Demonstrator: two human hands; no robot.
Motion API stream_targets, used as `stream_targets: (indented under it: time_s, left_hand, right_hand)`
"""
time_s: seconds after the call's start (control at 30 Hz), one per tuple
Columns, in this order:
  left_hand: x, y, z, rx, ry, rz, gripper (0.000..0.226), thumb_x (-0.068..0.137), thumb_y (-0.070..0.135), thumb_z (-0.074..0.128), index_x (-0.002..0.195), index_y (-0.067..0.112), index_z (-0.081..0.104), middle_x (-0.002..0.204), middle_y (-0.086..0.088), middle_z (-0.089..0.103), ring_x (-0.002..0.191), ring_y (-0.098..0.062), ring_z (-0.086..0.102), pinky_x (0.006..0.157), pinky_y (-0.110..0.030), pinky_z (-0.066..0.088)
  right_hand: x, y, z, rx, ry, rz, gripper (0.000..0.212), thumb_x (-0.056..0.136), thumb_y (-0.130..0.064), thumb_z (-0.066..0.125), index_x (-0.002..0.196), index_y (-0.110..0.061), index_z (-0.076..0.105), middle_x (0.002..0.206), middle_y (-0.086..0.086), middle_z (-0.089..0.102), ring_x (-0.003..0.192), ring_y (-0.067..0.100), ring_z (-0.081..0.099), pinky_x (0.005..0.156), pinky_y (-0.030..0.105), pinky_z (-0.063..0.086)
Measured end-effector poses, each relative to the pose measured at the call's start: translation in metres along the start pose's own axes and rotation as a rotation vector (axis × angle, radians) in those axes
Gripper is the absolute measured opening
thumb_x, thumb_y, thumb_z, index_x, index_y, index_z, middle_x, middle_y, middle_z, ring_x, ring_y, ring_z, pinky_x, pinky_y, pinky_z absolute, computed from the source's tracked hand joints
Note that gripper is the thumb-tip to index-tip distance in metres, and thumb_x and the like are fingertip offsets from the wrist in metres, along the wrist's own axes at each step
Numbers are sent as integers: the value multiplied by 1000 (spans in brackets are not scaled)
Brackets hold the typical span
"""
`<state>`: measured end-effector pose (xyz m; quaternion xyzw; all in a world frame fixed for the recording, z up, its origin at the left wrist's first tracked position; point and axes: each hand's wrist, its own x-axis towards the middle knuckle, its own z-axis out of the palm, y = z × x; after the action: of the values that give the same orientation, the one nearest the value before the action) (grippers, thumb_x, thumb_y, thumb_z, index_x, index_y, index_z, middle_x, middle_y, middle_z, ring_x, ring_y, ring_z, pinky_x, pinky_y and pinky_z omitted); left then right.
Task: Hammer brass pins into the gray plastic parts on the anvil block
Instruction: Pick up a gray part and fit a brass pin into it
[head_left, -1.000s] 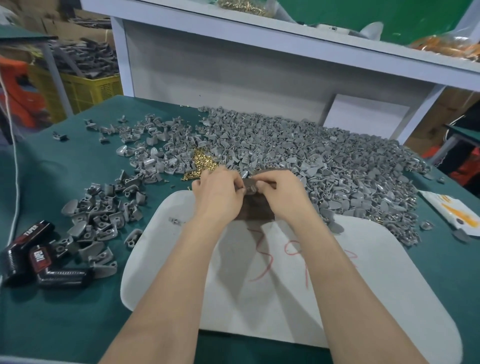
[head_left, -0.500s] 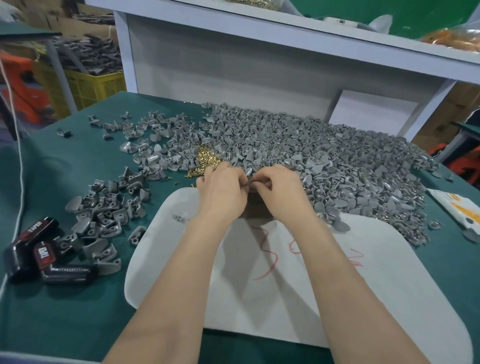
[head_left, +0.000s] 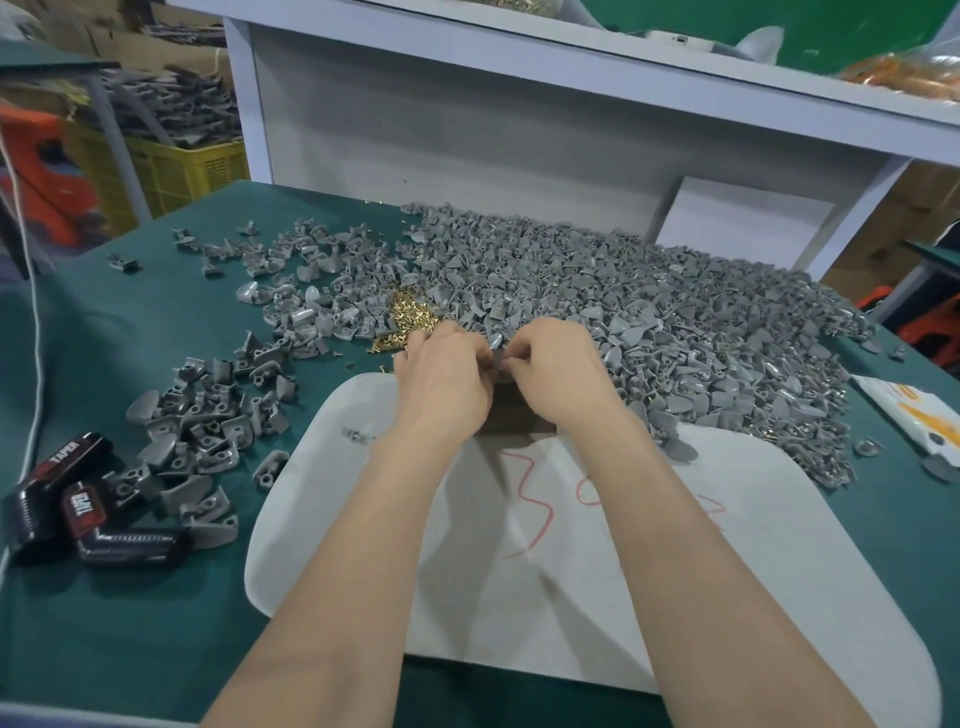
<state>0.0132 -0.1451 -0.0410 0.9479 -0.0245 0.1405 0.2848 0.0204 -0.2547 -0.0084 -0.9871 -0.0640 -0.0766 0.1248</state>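
Observation:
My left hand (head_left: 441, 379) and my right hand (head_left: 563, 371) meet fingertip to fingertip over a dark brown anvil block (head_left: 514, 415), mostly hidden beneath them. Together they pinch a small gray plastic part (head_left: 496, 345) between the fingertips. A small heap of brass pins (head_left: 408, 325) lies just left of and behind my left hand. Behind and to the right spreads a big pile of gray plastic parts (head_left: 649, 312). No hammer is in view.
A white board (head_left: 727, 545) with red marks lies under my forearms on the green table (head_left: 130, 623). A smaller group of gray parts (head_left: 202, 426) sits at left, with black tools (head_left: 78, 499) near the left edge. A white shelf (head_left: 519, 104) stands behind.
Both hands have stayed together over the block, fingers shifting slightly on the small part. The camera view has tilted a little.

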Motion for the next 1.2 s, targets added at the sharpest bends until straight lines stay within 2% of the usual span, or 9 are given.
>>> stream_targets:
  time_s: [0.13, 0.23, 0.33, 0.5, 0.63, 0.77, 0.9, 1.0, 1.2]
  left_hand:
    - [1, 0, 2, 24, 7, 5, 13, 90, 24, 56, 94, 23, 68, 113, -1, 57, 107, -30, 43, 79, -32, 29]
    - [2, 1, 2, 31, 6, 7, 13, 90, 22, 56, 94, 22, 68, 113, -2, 57, 107, -30, 44, 77, -32, 29]
    - [0, 2, 0, 16, -3, 9, 14, 91, 24, 56, 96, 23, 69, 114, -2, 56, 108, -30, 43, 80, -33, 31]
    - [-3, 4, -5, -30, -9, -4, 7, 91, 24, 58, 88, 26, 64, 114, 0, 55, 112, -28, 42, 89, -35, 32]
    - [-4, 4, -6, -46, -11, -8, 9, 91, 24, 59, 83, 29, 59, 113, 1, 55, 112, -27, 42, 91, -36, 32]
    - [-4, 3, -6, -53, -19, -9, 6, 91, 25, 60, 85, 27, 61, 114, 0, 55, 112, -27, 41, 91, -36, 32]
    - [-4, 3, -6, -53, -19, -6, 9, 90, 23, 59, 83, 28, 59, 114, -1, 55, 112, -28, 41, 91, -36, 33]
    - [-4, 3, -5, -49, -17, -6, 8, 90, 24, 60, 83, 27, 61, 113, -1, 54, 112, -28, 41, 90, -36, 34]
    - [-3, 3, -4, -56, -11, -1, 6, 90, 22, 60, 85, 25, 63, 114, -1, 55, 111, -28, 41, 89, -35, 33]
  right_hand:
    - [3, -7, 1, -121, 14, 7, 13, 90, -15, 57, 95, -10, 69, 89, 9, 61, 88, 28, 62, 65, 26, 43]
    - [1, -7, 5, -128, 78, 14, 14, 90, -13, 55, 98, -10, 67, 93, 12, 63, 84, 28, 60, 63, 27, 39]
    - [-3, -3, 12, -105, 135, -25, 15, 90, -13, 54, 97, -9, 67, 98, 11, 63, 92, 29, 61, 64, 25, 36]
    - [-7, 13, 12, 212, 91, -17, 17, 90, -16, 57, 90, -14, 74, 96, 5, 69, 92, 23, 60, 80, 28, 45]
    - [-9, 21, 15, 416, 127, 26, 18, 91, -14, 57, 102, -14, 72, 102, -1, 71, 95, 13, 61, 85, 21, 43]
    - [-8, 18, 25, 438, 147, 42, 13, 87, -15, 63, 97, -15, 71, 101, 2, 68, 89, 13, 63, 89, 27, 48]
    - [-9, 17, 31, 388, 214, 30, 8, 86, -13, 64, 91, -14, 70, 97, 1, 61, 78, 10, 54, 79, 17, 41]
    - [-10, 17, 32, 411, 240, 17, 5, 85, -11, 65, 87, -12, 69, 95, 2, 58, 77, 10, 53, 80, 21, 43]
    - [-9, 16, 33, 455, 258, 30, 6, 84, -10, 66, 79, -14, 67, 89, -3, 54, 72, 8, 52, 78, 21, 43]
